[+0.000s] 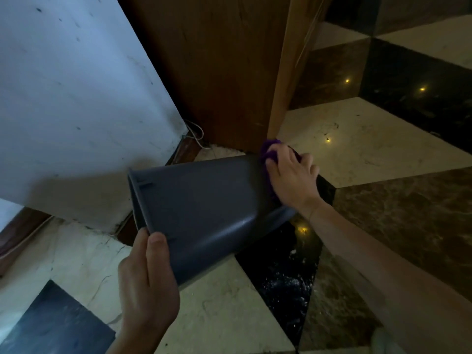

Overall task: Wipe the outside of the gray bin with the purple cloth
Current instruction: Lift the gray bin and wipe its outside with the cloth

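Note:
The gray bin [204, 200] is held tipped on its side in mid-air above the floor, its open rim toward the left and its base toward the right. My left hand [146, 279] grips the rim at the lower left, thumb on the outer wall. My right hand [291, 177] presses the purple cloth [269, 149] against the bin's base end; most of the cloth is hidden under the palm and fingers.
A white wall [71, 93] fills the left. A brown wooden panel [217, 67] with a lighter wooden edge [286, 72] stands right behind the bin. White cables [196, 134] run along the wall's foot. The floor is polished marble [370, 139] in cream, black and brown tiles.

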`<move>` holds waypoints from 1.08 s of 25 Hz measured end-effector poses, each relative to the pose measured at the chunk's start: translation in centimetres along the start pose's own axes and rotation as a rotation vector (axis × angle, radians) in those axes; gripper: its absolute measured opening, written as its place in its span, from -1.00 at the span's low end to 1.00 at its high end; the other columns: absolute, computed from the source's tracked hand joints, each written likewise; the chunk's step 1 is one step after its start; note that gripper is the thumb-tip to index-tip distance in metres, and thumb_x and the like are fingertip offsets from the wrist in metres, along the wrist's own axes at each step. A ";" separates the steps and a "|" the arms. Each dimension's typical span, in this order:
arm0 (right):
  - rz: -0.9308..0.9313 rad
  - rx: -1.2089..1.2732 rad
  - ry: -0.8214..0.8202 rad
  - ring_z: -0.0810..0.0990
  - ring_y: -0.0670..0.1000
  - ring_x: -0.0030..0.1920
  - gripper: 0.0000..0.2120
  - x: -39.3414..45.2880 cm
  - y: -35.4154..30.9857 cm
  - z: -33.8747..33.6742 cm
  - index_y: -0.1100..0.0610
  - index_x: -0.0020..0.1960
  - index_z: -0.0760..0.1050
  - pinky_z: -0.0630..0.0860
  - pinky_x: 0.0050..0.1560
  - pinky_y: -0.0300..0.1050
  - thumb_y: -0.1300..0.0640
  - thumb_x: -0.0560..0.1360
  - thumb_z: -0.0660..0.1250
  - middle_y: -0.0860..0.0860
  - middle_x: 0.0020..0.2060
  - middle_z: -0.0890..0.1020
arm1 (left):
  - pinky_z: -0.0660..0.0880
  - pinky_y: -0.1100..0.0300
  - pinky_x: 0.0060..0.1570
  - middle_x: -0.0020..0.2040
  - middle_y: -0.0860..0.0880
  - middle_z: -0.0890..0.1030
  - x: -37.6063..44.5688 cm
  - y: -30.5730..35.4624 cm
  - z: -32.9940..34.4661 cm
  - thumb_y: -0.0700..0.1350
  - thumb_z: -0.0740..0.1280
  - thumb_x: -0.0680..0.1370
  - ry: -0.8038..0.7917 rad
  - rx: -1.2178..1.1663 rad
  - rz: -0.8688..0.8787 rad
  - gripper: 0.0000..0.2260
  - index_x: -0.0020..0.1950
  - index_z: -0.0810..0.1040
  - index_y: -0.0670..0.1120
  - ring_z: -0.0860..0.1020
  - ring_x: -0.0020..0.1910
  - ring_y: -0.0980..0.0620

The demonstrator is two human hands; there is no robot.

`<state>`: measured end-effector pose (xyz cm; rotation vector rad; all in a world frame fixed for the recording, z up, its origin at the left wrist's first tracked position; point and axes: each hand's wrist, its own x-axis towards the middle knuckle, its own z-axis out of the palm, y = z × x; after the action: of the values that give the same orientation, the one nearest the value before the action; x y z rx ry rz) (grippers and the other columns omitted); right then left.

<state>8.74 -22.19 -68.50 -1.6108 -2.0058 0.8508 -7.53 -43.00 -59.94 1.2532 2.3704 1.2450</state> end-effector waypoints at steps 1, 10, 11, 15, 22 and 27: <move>0.068 0.033 -0.006 0.25 0.25 0.34 -0.90 0.6 0.6 -0.3 -0.22 0.14 0.24 0.12 0.31 0.29 -0.09 0.64 0.03 0.01 0.32 0.45 | 0.26 0.21 -0.63 -0.41 -0.11 0.52 0.1 0.2 0.1 0.08 0.01 0.54 -0.006 0.001 0.017 -0.62 -0.30 0.42 -0.13 0.50 -0.41 0.05; -0.409 0.206 -0.085 0.31 0.12 0.19 -0.86 -3.8 -10.0 -1.8 -0.14 0.17 0.36 0.17 0.09 0.02 -0.05 0.63 0.14 -0.05 0.13 0.48 | 0.28 0.12 -0.61 -0.47 0.00 0.50 -1.5 2.3 1.4 0.06 0.00 0.55 -0.059 0.039 0.182 -0.68 -0.25 0.41 -0.05 0.52 -0.41 0.01; -0.532 0.275 -0.096 0.32 0.12 0.16 -0.86 -5.5 -11.7 -1.8 -0.13 0.16 0.36 0.22 0.08 0.04 -0.05 0.61 0.15 -0.06 0.15 0.49 | 0.29 0.14 -0.57 -0.47 0.02 0.50 -1.4 2.3 1.4 0.06 0.00 0.54 -0.052 0.054 0.179 -0.69 -0.26 0.39 -0.05 0.50 -0.46 0.02; -0.718 0.190 -0.014 0.36 0.15 0.13 -0.78 -9.1 -12.0 -0.5 -0.02 0.24 0.37 0.36 0.07 0.10 -0.01 0.61 0.17 -0.04 0.32 0.47 | 0.36 0.17 -0.55 -0.43 0.07 0.52 -1.3 1.8 1.4 0.05 -0.01 0.53 -0.044 0.072 0.154 -0.66 -0.21 0.44 -0.10 0.51 -0.49 0.02; -0.286 -0.094 0.067 0.39 0.11 0.13 -0.85 -4.2 -2.2 0.9 -0.17 0.17 0.25 0.29 0.05 0.04 -0.09 0.61 0.03 -0.06 0.26 0.46 | 0.48 -0.09 -0.53 -0.44 -0.10 0.50 0.3 -1.1 -0.5 0.12 0.01 0.50 0.030 0.123 -0.099 -0.61 -0.30 0.43 -0.10 0.49 -0.45 -0.16; 0.120 0.147 -0.054 0.36 0.26 0.27 -0.90 -0.2 3.8 -0.9 -0.09 0.15 0.25 0.29 0.27 0.19 -0.04 0.67 0.02 0.01 0.23 0.49 | 0.33 0.11 -0.50 -0.41 -0.09 0.53 1.6 0.8 -0.5 0.11 0.02 0.47 -0.081 0.041 -0.041 -0.64 -0.26 0.43 -0.13 0.49 -0.39 0.03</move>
<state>12.06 -21.72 -70.44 -1.6537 -1.8494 1.0713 -8.30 -41.90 -58.74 1.2363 2.3635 1.1175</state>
